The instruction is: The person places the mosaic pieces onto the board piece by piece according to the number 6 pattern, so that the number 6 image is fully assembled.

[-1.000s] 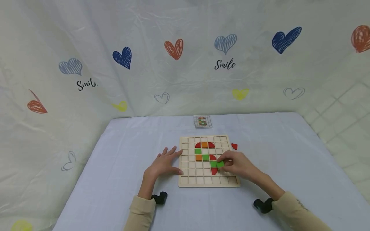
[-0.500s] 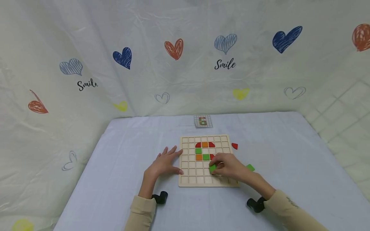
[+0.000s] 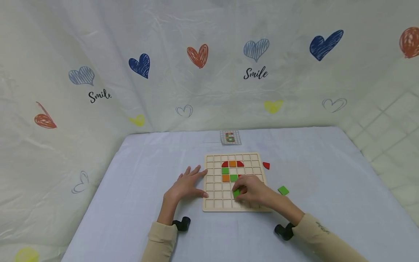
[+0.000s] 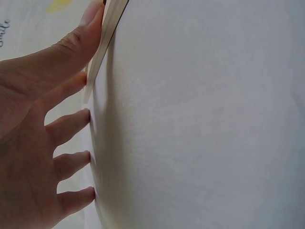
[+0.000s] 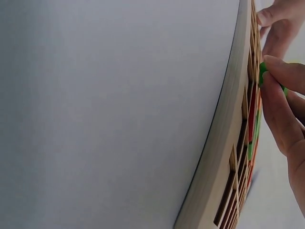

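Observation:
A wooden grid board (image 3: 212, 203) lies on the white-covered table, with red, orange and green flat tiles set in some cells. Between thumb and fingers my right hand (image 3: 253, 190) pinches a green square tile (image 3: 236, 193), tilted over the lower middle of the board. In the right wrist view the same green tile (image 5: 262, 71) shows at the fingertips. My left hand (image 3: 186, 185) rests at the board's left edge, fingers spread and straight. In the left wrist view its thumb (image 4: 78, 40) touches the board's side (image 4: 102, 52). The right hand hides several cells beneath it.
A loose green square tile (image 3: 283, 190) and a red quarter-round tile (image 3: 266, 165) lie on the table right of the board. Behind the board is a pattern card (image 3: 230, 137) printed with a coloured grid figure. A curtain with hearts (image 3: 198, 56) hangs at the back.
My right hand has moved left across the board with the green tile. The loose green tile on the table, earlier hidden by the right hand, now shows. The left hand stays put.

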`<state>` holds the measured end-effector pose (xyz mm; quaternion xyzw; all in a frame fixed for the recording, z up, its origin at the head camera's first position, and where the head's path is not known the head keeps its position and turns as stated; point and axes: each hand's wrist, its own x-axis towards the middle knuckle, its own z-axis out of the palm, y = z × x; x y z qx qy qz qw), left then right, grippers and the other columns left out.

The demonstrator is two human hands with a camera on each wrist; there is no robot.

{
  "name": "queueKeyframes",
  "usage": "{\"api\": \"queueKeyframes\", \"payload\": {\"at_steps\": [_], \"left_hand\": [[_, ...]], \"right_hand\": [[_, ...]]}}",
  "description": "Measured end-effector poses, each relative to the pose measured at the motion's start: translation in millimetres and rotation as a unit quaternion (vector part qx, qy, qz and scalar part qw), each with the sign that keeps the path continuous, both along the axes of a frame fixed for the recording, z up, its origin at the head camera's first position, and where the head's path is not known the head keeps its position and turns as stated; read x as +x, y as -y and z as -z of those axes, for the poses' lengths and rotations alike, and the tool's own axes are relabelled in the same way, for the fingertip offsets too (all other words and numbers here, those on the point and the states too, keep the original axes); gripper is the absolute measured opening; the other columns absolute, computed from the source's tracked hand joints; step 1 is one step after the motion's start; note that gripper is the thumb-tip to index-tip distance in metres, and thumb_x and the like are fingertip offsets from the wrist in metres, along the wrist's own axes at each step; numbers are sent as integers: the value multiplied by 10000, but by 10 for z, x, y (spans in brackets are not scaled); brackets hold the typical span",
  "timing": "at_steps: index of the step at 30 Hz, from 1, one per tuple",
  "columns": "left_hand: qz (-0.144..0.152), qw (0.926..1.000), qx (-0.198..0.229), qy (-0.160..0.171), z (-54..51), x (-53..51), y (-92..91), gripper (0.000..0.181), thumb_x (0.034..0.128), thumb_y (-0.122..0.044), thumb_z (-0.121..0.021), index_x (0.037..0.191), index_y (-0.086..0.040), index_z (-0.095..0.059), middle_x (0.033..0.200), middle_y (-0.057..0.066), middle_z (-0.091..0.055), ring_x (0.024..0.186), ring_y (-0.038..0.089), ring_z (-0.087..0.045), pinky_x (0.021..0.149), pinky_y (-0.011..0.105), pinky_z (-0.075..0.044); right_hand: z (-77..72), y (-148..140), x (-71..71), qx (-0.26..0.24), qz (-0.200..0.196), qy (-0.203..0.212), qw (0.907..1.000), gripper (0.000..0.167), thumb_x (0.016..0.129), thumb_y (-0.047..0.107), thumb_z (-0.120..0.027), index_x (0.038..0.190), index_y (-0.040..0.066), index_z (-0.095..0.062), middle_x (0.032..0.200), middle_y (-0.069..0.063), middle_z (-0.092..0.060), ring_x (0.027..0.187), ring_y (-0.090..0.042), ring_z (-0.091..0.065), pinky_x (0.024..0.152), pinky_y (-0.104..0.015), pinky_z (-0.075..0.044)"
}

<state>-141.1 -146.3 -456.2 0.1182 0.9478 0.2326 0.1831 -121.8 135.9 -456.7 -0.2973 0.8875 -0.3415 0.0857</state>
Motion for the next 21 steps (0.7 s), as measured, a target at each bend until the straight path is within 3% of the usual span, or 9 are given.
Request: {"api": "queueKeyframes", "payload": {"at_steps": [8, 21], "left_hand": [[34, 10000, -10, 0, -12, 13, -8, 931, 789, -417, -879, 1586, -261, -425, 1711, 57, -247, 1596, 408, -89, 1264, 639, -127], [-2, 10000, -29, 34, -23, 7, -15, 926, 789, -414, -880, 1585, -274, -427, 1713, 47, -243, 1599, 397, -82, 1268, 633, -118]], "right_hand": [[20, 13, -1, 57, -195, -160, 9997, 190, 787, 59, -885, 942, 60, -775, 911, 1, -692, 730, -25, -585, 667, -167, -557], [8, -53, 58, 32, -32, -338, 9994, 195, 791, 44, -877, 949, 62, -764, 854, 18, -639, 722, -49, -542, 631, -171, -522]]}}
